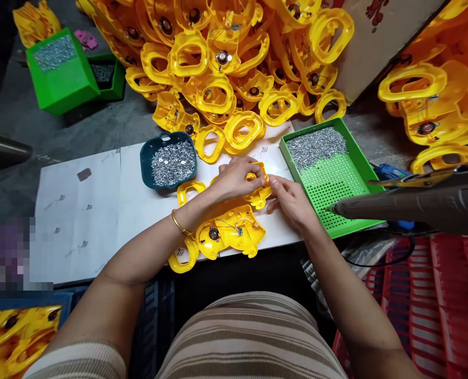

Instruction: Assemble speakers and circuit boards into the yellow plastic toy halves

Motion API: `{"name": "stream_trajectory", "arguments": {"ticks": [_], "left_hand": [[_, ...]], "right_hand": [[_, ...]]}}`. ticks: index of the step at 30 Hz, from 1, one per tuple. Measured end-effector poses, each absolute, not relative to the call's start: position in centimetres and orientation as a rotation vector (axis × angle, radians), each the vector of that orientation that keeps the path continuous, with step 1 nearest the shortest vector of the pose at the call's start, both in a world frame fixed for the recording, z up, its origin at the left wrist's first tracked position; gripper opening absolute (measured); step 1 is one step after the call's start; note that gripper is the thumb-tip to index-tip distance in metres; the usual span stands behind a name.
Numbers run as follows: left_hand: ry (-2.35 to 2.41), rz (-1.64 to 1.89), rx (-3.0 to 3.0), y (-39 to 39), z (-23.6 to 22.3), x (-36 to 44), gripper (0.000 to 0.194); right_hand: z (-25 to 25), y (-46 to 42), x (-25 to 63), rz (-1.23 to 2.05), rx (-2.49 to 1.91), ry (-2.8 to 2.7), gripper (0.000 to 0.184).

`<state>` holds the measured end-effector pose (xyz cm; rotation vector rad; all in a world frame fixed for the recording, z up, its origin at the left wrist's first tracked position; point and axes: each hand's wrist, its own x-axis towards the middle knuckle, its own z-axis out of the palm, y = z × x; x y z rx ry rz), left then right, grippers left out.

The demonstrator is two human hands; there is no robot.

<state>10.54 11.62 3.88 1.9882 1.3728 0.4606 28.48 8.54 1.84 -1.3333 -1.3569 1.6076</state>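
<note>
On the white board (99,210) in front of me lies a yellow plastic shell (229,231) with a small speaker and wires inside. A second yellow plastic part (259,192) rests just beyond it. My left hand (237,176) grips this second part from above, fingers curled over it. From the right, my right hand (291,202) meets the same part, its fingers pinched at the edge. A gold bangle circles my left wrist.
A dark teal bowl of screws (168,160) sits left of my hands. A green tray (332,184) with screws lies to the right. An electric screwdriver (411,202) hangs at the right. A heap of yellow shells (226,63) fills the back. Red crate (435,305) lower right.
</note>
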Motion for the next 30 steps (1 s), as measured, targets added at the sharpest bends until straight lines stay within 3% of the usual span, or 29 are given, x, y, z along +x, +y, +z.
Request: {"name": "stream_trajectory", "arguments": {"ticks": [9, 15, 18, 23, 30], "left_hand": [[1.383, 0.542, 1.98, 11.0, 4.7, 10.6, 0.008], [1.41, 0.695, 1.953, 10.6, 5.4, 10.2, 0.006], [1.419, 0.741, 1.959, 10.9, 5.8, 9.7, 0.016], [1.228, 0.757, 2.048, 12.8, 7.0, 9.0, 0.051], [1.114, 0.654, 2.184, 14.1, 10.1, 8.8, 0.033]], "right_hand": [[2.6, 9.9, 28.4, 1.803, -1.288, -1.136, 0.043], [3.1, 9.9, 28.2, 1.837, -1.222, -1.097, 0.046], [3.8, 10.1, 28.3, 1.868, -1.211, -1.102, 0.045], [4.8, 11.0, 28.4, 1.855, -1.199, -1.112, 0.039], [7.0, 10.7, 28.2, 1.8, -1.098, -1.108, 0.036]]}}
